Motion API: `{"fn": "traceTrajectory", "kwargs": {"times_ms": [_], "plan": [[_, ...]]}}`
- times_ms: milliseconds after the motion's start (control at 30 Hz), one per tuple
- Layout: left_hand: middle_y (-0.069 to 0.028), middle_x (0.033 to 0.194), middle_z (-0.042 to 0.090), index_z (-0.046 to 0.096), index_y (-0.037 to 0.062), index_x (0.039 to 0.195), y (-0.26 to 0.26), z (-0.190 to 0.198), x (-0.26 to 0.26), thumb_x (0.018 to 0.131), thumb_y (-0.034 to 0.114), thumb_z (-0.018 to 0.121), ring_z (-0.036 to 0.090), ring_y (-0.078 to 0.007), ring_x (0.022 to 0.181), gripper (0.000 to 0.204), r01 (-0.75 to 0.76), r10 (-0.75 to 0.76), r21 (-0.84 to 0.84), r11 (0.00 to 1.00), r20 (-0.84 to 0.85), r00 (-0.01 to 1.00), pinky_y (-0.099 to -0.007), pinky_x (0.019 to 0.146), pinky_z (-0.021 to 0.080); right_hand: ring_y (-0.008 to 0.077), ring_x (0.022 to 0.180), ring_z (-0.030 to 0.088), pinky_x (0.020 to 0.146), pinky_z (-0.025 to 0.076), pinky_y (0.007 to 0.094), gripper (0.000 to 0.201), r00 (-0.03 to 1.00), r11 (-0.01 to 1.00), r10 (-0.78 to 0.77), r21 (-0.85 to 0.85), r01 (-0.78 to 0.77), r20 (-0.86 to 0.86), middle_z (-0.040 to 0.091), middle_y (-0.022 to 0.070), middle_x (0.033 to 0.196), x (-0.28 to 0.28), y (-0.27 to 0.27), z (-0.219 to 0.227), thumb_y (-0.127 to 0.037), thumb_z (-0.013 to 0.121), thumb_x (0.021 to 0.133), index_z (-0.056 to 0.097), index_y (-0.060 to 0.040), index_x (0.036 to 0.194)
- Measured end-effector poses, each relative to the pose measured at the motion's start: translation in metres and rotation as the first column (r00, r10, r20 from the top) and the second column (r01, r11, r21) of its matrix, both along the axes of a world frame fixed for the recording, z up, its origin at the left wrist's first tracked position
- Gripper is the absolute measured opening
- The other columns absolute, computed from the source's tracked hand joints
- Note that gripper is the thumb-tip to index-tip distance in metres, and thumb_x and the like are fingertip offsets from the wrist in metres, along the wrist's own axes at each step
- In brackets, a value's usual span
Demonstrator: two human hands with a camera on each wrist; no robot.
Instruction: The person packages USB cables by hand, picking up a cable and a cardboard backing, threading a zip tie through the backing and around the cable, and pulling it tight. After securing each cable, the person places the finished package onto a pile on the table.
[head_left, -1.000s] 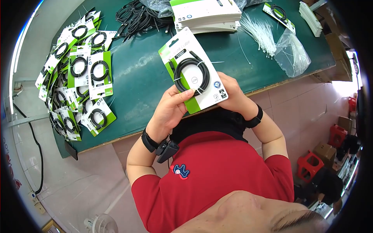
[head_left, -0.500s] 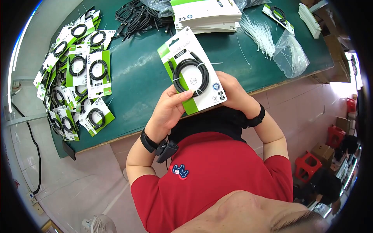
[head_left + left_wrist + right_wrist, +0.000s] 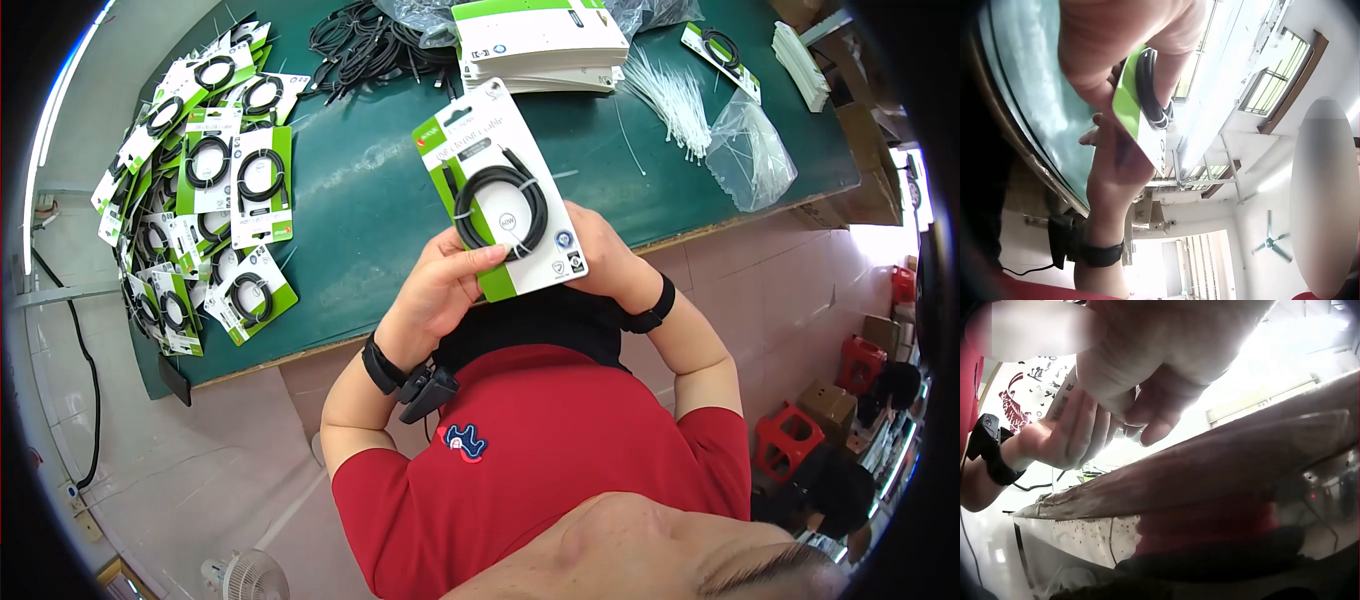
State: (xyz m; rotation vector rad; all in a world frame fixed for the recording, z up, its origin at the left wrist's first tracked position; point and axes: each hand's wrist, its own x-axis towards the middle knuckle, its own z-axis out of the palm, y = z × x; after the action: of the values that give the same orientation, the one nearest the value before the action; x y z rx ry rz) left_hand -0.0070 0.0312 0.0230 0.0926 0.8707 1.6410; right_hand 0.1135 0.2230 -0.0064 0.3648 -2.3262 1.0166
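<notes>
In the head view my left hand (image 3: 435,290) pinches the lower left edge of a white and green packaging card (image 3: 545,235), thumb in front. A black coiled cable (image 3: 538,215) lies against the card's face, bound with thin white cable ties (image 3: 527,184). A thin white strip (image 3: 566,174) sticks out past the card's right edge. My right hand (image 3: 607,255) is at the lower right edge, its fingers hidden behind the card. Its fingers look curled in the right wrist view (image 3: 1154,369); I cannot tell what they hold. The left wrist view shows the card (image 3: 1127,100) edge-on between both hands.
Many carded cables (image 3: 260,180) are heaped on the green table (image 3: 350,230) at left. Loose black cables (image 3: 365,50) and a stack of cards (image 3: 540,40) lie at the back. White cable ties (image 3: 668,100), a plastic bag (image 3: 750,150) and another carded cable (image 3: 722,50) are at right.
The card sits slightly lower in the head view and its face turns a little more toward the camera. Both hands keep their places on it; the whole view has shifted slightly.
</notes>
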Motion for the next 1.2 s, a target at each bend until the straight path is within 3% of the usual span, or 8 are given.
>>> {"fn": "traceTrajectory", "kwargs": {"times_ms": [267,400,600,700,833,900,1067,1200], "plan": [[-0.0111,0.116,0.068,0.059,-0.0014,0.124,-0.012,0.011,-0.005,0.088,0.003,0.072,0.068,-0.0199,0.104,0.038,-0.071,0.062,-0.057,0.996,-0.148,0.987,-0.0364,0.093,0.056,0.0366,0.086,0.065,0.073,0.055,0.0418,0.034,0.994,0.999,0.036,-0.031,-0.033,0.104,0.065,0.0168,0.097,-0.001,-0.003,-0.003,-0.005,0.075,0.072,0.064,0.0016,0.103],[-0.0105,0.115,0.069,0.059,-0.0019,0.121,-0.021,0.020,-0.028,0.087,0.003,0.074,0.068,-0.0180,0.103,0.038,-0.221,0.190,-0.029,0.975,-0.414,0.890,-0.0338,0.093,0.055,0.0339,0.081,0.064,0.071,0.053,0.0412,0.025,0.974,0.997,-0.049,0.069,0.035,0.219,0.065,0.0145,0.092,0.002,0.004,0.014,-0.004,0.074,0.076,0.064,-0.0003,0.099],[-0.0080,0.106,0.070,0.062,0.0000,0.113,-0.061,0.044,-0.152,0.087,0.004,0.075,0.069,-0.0159,0.093,0.030,-0.582,0.474,0.067,0.810,-0.658,0.585,-0.0288,0.081,0.056,0.0300,0.074,0.062,0.065,0.051,0.0376,0.008,0.952,0.980,-0.194,0.083,0.179,0.235,0.065,0.0112,0.081,0.014,0.024,0.017,-0.001,0.071,0.083,0.065,-0.0023,0.089],[-0.0063,0.100,0.069,0.061,0.0008,0.109,-0.081,0.080,-0.239,0.087,0.004,0.075,0.069,-0.0168,0.086,0.027,-0.692,0.589,0.231,0.684,-0.735,0.336,-0.0291,0.075,0.058,0.0265,0.068,0.060,0.061,0.048,0.0343,0.007,0.944,0.971,-0.239,0.068,0.229,0.226,0.064,0.0113,0.080,0.021,0.033,0.016,0.000,0.070,0.083,0.065,-0.0007,0.088],[-0.0101,0.106,0.068,0.059,-0.0009,0.114,-0.117,0.123,-0.343,0.093,0.005,0.068,0.070,-0.0217,0.093,0.024,-0.779,0.716,0.360,0.514,-0.679,0.159,-0.0359,0.084,0.061,0.0231,0.064,0.059,0.058,0.047,0.0319,0.006,0.930,0.955,-0.294,0.042,0.292,0.221,0.063,0.0110,0.079,0.023,0.038,0.015,0.001,0.070,0.084,0.065,0.0004,0.088],[-0.0142,0.105,0.066,0.051,-0.0057,0.127,-0.135,0.114,-0.385,0.088,0.000,0.071,0.070,-0.0268,0.095,0.045,-0.849,0.841,0.395,0.351,-0.532,0.100,-0.0404,0.084,0.061,0.0223,0.063,0.059,0.058,0.046,0.0314,0.006,0.924,0.950,-0.311,0.037,0.311,0.221,0.063,0.0108,0.079,0.022,0.040,0.015,0.001,0.070,0.084,0.065,0.0005,0.088],[-0.0168,0.109,0.066,0.049,-0.0065,0.132,-0.113,0.073,-0.344,0.089,-0.001,0.070,0.069,-0.0291,0.099,0.048,-0.909,0.751,0.192,0.369,-0.638,0.170,-0.0401,0.086,0.060,0.0216,0.061,0.057,0.056,0.045,0.0311,0.005,0.908,0.949,-0.311,0.041,0.313,0.280,0.061,0.0103,0.077,0.022,0.042,0.014,0.000,0.070,0.084,0.065,0.0005,0.087],[-0.0178,0.117,0.068,0.054,-0.0049,0.129,-0.068,0.048,-0.289,0.095,0.005,0.064,0.069,-0.0263,0.103,0.037,-0.711,0.522,0.055,0.701,-0.719,0.459,-0.0373,0.088,0.059,0.0206,0.059,0.055,0.055,0.044,0.0308,0.005,0.909,0.951,-0.306,0.052,0.304,0.282,0.060,0.0099,0.076,0.015,0.043,0.007,0.000,0.070,0.084,0.065,0.0003,0.086]]}}
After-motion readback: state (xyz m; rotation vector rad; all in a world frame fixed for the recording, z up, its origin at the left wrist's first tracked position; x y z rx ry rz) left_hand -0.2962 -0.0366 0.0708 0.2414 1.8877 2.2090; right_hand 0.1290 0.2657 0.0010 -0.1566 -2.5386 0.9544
